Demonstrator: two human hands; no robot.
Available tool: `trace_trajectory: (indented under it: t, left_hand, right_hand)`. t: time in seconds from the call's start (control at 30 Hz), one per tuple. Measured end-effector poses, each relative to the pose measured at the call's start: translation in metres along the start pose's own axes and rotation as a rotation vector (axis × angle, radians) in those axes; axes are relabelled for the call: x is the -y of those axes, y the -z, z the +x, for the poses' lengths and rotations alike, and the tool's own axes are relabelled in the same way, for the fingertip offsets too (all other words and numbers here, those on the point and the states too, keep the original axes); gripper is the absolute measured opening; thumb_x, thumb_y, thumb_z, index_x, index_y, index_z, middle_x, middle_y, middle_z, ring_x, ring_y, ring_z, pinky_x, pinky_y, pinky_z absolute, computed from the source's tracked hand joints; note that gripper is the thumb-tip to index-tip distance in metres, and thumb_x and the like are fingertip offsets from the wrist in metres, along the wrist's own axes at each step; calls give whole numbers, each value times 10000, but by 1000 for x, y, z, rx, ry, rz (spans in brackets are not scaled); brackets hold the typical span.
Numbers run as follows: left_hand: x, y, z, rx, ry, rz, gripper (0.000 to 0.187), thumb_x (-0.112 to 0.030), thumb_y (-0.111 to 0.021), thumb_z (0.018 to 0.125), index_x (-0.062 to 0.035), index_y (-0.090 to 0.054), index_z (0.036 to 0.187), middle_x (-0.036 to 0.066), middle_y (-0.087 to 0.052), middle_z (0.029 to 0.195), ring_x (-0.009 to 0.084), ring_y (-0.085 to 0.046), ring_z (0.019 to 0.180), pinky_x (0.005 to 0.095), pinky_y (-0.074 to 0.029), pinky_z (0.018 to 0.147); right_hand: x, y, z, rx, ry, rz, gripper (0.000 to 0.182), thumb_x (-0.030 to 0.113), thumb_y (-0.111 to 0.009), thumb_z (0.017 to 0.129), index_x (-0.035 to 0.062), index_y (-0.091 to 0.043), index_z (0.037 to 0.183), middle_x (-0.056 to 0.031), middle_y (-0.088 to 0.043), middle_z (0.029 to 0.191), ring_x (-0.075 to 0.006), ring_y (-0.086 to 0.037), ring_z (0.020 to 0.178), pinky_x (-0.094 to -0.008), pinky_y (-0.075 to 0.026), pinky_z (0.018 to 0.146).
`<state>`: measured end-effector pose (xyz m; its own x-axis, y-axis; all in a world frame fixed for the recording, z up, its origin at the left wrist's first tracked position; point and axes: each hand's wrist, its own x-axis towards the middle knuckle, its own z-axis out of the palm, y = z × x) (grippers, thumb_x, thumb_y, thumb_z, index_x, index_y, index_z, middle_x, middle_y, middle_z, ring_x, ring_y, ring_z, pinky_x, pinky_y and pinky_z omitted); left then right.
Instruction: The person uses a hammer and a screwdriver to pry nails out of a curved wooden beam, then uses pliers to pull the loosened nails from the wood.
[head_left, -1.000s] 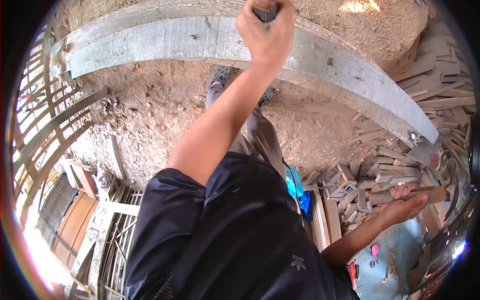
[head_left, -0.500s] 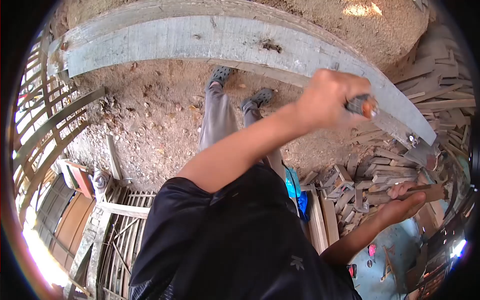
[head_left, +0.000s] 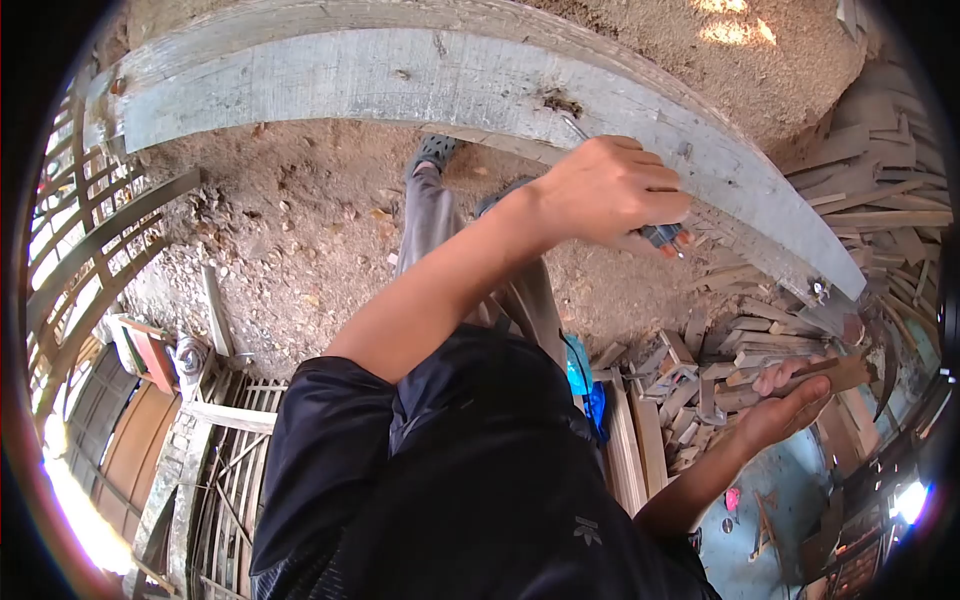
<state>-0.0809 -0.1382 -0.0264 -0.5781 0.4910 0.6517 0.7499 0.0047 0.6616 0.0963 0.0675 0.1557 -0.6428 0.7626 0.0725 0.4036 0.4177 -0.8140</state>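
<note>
Left hand: the left hand (head_left: 612,190) is closed in a full fist around the handle of a tool (head_left: 660,236), knuckles up, in front of the long grey beam (head_left: 400,85).
Tool: only the dark grip with an orange end shows below the fist, and a thin metal shaft (head_left: 573,127) slants up from the top of the fist toward the beam; its working end is too small to make out.
Beam: a weathered grey timber running across the top of the view, with a dark gouged notch (head_left: 562,102) in its face just above the fist; the shaft's tip lies right beside that notch.
Right hand: the right hand (head_left: 790,400) is low at the right edge, palm up and half open, fingers curled loosely over a short piece of brown wood (head_left: 835,374) that lies across the palm.
Wood piece: it lies roughly level, sticking out past the fingers to the right, just above a heap of offcuts (head_left: 720,370).
Ground: bare earth strewn with chips (head_left: 300,240) lies under the beam, with the person's grey trouser legs (head_left: 430,220) and a sandalled foot (head_left: 432,152) in it.
Left edge: slatted wooden frames (head_left: 90,260) stand there.
</note>
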Motion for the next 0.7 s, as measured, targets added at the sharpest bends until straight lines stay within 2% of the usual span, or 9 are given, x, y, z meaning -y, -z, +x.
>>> trace_trajectory:
  t: [0.07,0.13,0.2,0.23,0.3,0.47,0.53,0.63,0.7]
  left_hand:
    - [4,14,-8,77,-10,13,244,-298,-800,798,-136,-626,745,-14,-615,671,143,-632,592,293,-508,527]
    - [12,29,-17,-84,31,74,226,-309,-793,837,-130,-674,768,22,-643,695,125,-657,626,290,-528,560]
    - [15,57,-24,-131,432,91,227,-312,-810,826,-103,-725,812,59,-684,767,146,-690,682,311,-544,599]
    - [19,74,-21,-117,420,85,227,-312,-810,826,-103,-725,812,59,-684,767,146,-690,682,311,-544,599]
    - [27,100,-14,0,651,366,268,-323,-828,804,-72,-744,846,59,-704,836,195,-705,726,338,-551,632]
    - [42,98,-8,214,642,399,305,-335,-843,784,-65,-741,882,34,-712,885,218,-708,765,348,-555,669]
    - [46,97,-7,272,630,405,305,-337,-843,783,-71,-744,894,27,-714,891,218,-708,765,345,-556,666]
    - [60,101,-13,211,526,414,274,-323,-835,795,-82,-742,884,33,-721,852,211,-708,728,332,-553,642]
    - [70,111,-11,-167,634,584,100,-169,-782,793,-118,-746,871,61,-699,776,237,-697,705,349,-562,653]
  right_hand:
    - [0,-3,-2,31,13,-4,587,552,-469,1023,-1,-453,1219,-33,-446,679,-94,-403,512,-237,-346,437]
    - [-4,-2,-4,47,20,0,572,543,-466,1028,-1,-457,1207,-36,-450,682,-94,-406,512,-237,-347,436]
    - [-12,5,-8,133,-17,-23,542,521,-450,1041,-3,-466,1180,-47,-468,692,-91,-422,516,-233,-353,438]
    - [-11,3,-11,116,-25,-18,542,521,-450,1041,-3,-466,1180,-47,-468,692,-91,-422,516,-233,-353,438]
    - [-5,-7,-19,180,9,-62,525,503,-437,1050,-7,-469,1168,-53,-484,697,-89,-436,516,-226,-354,441]
    - [-11,-13,-27,195,1,-48,426,387,-401,1084,-23,-470,1176,-38,-465,634,-88,-407,484,-220,-340,442]
    - [-21,-5,-28,190,-11,-38,429,386,-403,1084,-25,-469,1187,-39,-466,639,-90,-403,486,-222,-341,442]
    - [-32,6,-27,168,-51,-26,437,391,-407,1083,-26,-468,1198,-45,-471,654,-93,-399,493,-226,-344,446]
    - [-35,7,-28,157,-83,-16,441,397,-410,1082,-25,-467,1199,-49,-474,664,-94,-399,499,-228,-346,450]
